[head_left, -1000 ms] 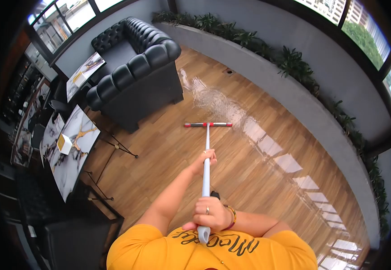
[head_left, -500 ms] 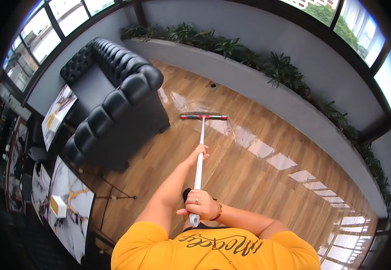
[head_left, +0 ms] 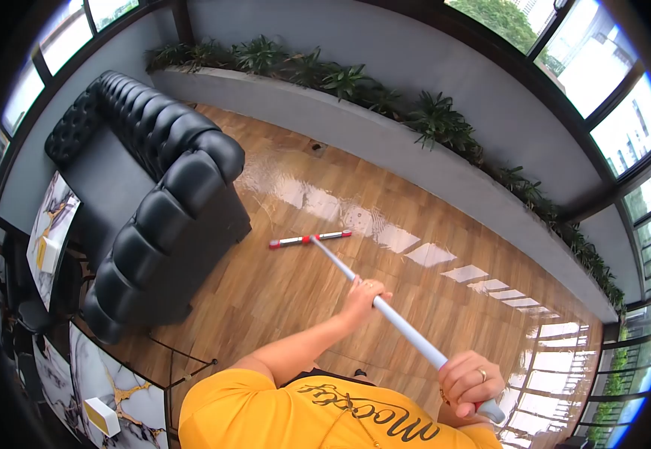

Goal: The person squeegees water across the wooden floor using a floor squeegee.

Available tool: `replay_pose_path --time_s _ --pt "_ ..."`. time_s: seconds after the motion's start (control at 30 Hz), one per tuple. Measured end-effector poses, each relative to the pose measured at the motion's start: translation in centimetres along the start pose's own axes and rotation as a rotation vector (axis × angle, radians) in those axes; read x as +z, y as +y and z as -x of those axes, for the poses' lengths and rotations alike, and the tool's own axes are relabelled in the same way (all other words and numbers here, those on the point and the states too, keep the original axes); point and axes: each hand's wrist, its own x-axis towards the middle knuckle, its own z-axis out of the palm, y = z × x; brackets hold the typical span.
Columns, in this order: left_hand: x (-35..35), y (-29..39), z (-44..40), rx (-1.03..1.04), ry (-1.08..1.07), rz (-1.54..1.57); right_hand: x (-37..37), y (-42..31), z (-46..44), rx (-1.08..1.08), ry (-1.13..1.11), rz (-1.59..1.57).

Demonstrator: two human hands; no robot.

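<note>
Person in a yellow T-shirt (head_left: 280,408), 2 bare hands on 1 floor squeegee (head_left: 408,331). Left hand (head_left: 363,301) wrapped around the pale grey pole (head_left: 333,257), partway along, grip closed on it. Right hand (head_left: 472,380) clamped round the same pole up at its top end, the end cap (head_left: 491,411) poking out just past it. 1 ring per hand. Hands apart from each other, a bare stretch of pole between them.

Pole slants away from the person's right side, down to the blade head (head_left: 307,239): grey bar, red at the middle and at both tips, lying on the wood-plank floor (head_left: 250,307). Head sits between the black tufted sofa (head_left: 175,217) and a strip of bright window reflections (head_left: 355,217), far tip just beside the shine.

Around it: floor drain (head_left: 317,149) further off, near the curved grey planter (head_left: 415,168) with leafy green plants (head_left: 441,123); dark-framed windows (head_left: 587,60) above. To the left, marble-pattern tables (head_left: 142,374) near the sofa, white-and-gold boxes (head_left: 102,416) on top. Blade touches neither sofa nor planter.
</note>
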Motion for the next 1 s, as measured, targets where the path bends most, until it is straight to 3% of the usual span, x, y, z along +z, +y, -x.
replay_pose_path --time_s 0.1,0.13,0.3,0.4,0.5,0.6,0.67,0.8,0.9,1.0 --pt "0.2 -1.6 -0.1 0.011 0.037 -0.121 0.5 1.4 1.5 -0.017 0.071 0.037" --pt "-0.3 -2.6 -1.1 -0.011 -0.038 -0.16 0.7 2.9 2.5 -0.046 0.107 0.049" --pt "-0.6 -13.6 -5.9 -0.112 -0.015 -0.271 1.4 12.6 6.4 0.007 0.041 0.262" --pt "0.1 -16.3 -7.8 -0.081 -0.103 -0.332 0.4 13.2 7.3 0.05 0.101 0.325" --pt "0.9 -9.9 -8.0 -0.063 -0.276 -0.482 -1.6 9.4 9.1 0.071 0.283 0.342" --pt "6.6 -4.2 -4.1 0.129 -0.37 -0.304 -4.1 -0.4 12.0 -0.085 0.513 0.249" --pt "10.0 0.8 0.9 0.287 -0.274 -0.156 -5.4 -8.3 14.0 -0.181 0.524 0.245" --pt "17.8 5.1 9.8 0.244 -0.501 -0.242 -5.9 -20.3 19.1 -0.086 0.484 0.183" --pt "20.9 6.4 10.9 0.304 -0.511 -0.236 -6.2 -22.9 22.1 -0.052 0.549 0.227" --pt "21.3 4.3 9.8 0.317 -0.439 -0.274 -5.7 -20.1 23.0 -0.069 0.596 0.409"
